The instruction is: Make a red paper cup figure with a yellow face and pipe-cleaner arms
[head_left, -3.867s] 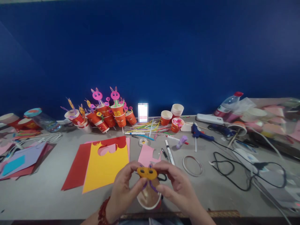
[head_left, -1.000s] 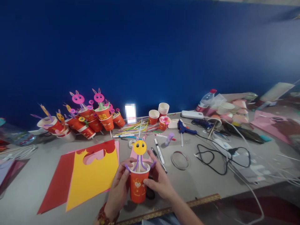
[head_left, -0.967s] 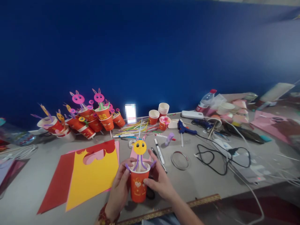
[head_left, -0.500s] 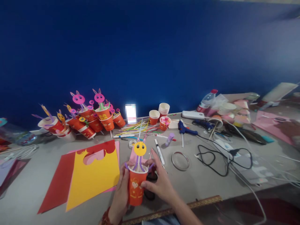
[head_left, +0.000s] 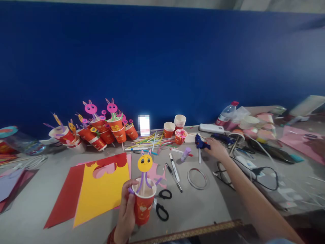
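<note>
My left hand (head_left: 127,205) is wrapped around the side of an orange-red paper cup (head_left: 143,210). Out of the cup rise purple pipe cleaners (head_left: 147,179) that carry a yellow paper bunny face (head_left: 145,163) with googly eyes and small ears. One purple piece sticks out past the rim near my left fingers. Far to the right, my right hand (head_left: 216,149) has its fingers on the handle of a blue glue gun (head_left: 199,141), which lies on the table with a clear glue stick beside it. Black-handled scissors (head_left: 162,210) lie just right of the cup, partly behind it.
Red card (head_left: 64,193) and yellow card (head_left: 103,196) lie at left. Decorated cups (head_left: 118,130) stand and lean along the blue wall. Pipe cleaners (head_left: 149,140), a purple glue stick (head_left: 186,154), pens (head_left: 174,167), a tape ring (head_left: 197,178) and black cable (head_left: 265,176) spread across the table.
My right hand has let go of the cup and reached right to the glue gun. My left hand keeps the cup, now slightly lower and left. The scissors are uncovered.
</note>
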`<move>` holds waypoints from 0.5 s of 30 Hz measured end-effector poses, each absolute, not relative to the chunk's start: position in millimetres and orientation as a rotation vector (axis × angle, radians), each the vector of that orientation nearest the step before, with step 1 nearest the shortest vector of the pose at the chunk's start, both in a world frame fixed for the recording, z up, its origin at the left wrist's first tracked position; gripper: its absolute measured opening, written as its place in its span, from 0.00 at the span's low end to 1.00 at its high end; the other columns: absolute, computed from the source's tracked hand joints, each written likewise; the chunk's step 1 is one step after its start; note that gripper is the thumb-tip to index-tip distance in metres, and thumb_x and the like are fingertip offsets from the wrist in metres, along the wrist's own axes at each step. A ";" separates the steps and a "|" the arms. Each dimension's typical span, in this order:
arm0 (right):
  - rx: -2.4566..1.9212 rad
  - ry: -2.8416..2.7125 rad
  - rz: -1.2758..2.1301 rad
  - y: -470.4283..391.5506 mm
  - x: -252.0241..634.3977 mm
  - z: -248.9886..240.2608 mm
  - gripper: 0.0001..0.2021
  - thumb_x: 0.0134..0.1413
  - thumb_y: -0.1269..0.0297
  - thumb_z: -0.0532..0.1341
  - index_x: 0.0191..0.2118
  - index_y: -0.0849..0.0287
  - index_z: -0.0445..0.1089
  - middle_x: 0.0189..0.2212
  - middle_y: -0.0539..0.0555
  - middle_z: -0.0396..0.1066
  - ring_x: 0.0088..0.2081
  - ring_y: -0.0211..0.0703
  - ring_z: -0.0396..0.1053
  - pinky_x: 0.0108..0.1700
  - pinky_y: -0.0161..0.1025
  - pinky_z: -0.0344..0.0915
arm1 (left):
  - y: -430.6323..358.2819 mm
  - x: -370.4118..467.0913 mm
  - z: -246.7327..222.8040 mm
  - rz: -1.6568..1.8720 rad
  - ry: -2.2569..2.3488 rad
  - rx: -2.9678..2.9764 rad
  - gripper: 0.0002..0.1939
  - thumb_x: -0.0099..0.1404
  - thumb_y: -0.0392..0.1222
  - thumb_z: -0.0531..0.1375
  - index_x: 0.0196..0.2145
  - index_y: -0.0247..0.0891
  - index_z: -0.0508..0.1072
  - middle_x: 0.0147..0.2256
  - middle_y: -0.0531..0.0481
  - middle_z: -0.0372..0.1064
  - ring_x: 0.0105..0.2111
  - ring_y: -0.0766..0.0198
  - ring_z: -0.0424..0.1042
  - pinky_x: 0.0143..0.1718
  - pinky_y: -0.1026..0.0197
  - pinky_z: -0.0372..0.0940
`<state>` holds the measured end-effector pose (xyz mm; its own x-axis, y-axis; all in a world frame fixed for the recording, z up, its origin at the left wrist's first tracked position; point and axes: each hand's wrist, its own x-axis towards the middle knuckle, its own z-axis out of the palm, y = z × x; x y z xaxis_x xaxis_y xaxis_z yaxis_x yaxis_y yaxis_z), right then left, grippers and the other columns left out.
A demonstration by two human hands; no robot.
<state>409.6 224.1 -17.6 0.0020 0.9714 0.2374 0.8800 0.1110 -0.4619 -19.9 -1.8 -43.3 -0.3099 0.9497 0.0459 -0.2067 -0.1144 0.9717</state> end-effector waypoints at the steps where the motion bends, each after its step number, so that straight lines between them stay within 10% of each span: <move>1: -1.797 -1.960 0.261 234.3 413.0 -23.3 0.15 0.67 0.61 0.61 0.55 0.59 0.68 0.54 0.58 0.69 0.50 0.50 0.72 0.50 0.52 0.72 | -2.6 -17.8 -41.8 1.592 1.204 0.947 0.17 0.66 0.58 0.60 0.45 0.47 0.72 0.49 0.48 0.71 0.49 0.54 0.71 0.51 0.55 0.65; 15: -1.709 -1.867 0.331 256.5 437.3 -41.5 0.09 0.53 0.67 0.67 0.41 0.61 0.72 0.37 0.57 0.76 0.40 0.50 0.73 0.45 0.44 0.69 | -6.2 -23.2 -45.2 1.690 1.227 1.264 0.13 0.70 0.52 0.57 0.48 0.47 0.72 0.48 0.48 0.71 0.49 0.56 0.71 0.52 0.58 0.65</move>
<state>437.3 256.5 -41.5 -0.0104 0.9689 0.2472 0.8250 0.1480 -0.5455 -23.2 -6.2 -45.2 -0.2913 0.9054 0.3087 0.0134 -0.3188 0.9477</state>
